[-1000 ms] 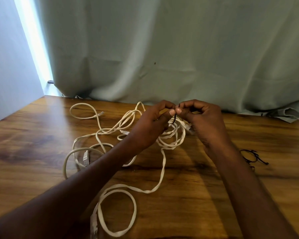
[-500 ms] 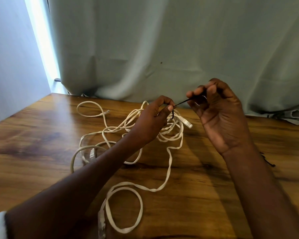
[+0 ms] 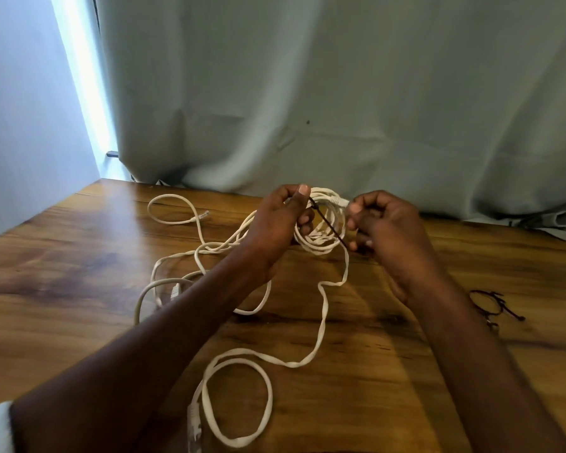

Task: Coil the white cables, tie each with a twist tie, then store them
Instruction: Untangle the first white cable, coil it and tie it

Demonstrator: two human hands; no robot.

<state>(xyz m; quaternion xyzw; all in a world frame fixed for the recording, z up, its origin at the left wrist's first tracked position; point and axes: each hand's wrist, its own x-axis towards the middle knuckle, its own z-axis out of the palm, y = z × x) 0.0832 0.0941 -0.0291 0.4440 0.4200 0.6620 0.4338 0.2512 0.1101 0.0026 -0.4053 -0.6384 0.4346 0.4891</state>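
Note:
A small coil of white cable (image 3: 324, 238) is lifted just above the wooden table (image 3: 62, 289), and my left hand (image 3: 280, 223) grips it at its upper left side. A thin black twist tie (image 3: 329, 225) runs diagonally across the coil. My right hand (image 3: 383, 223) pinches the tie's lower end at the coil's right side. A white plug (image 3: 339, 201) sticks out at the coil's top. The cable's loose tail drops into a loop (image 3: 239, 397) near me. Another white cable (image 3: 177, 207) sprawls uncoiled to the left.
Several spare black twist ties (image 3: 494, 305) lie on the table to the right of my right forearm. A pale green curtain (image 3: 340, 93) hangs along the table's far edge. A wall stands at the left.
My right hand has come down from above the coil to its right side, drawing the black tie diagonally across the loops. My left hand has raised the coil slightly.

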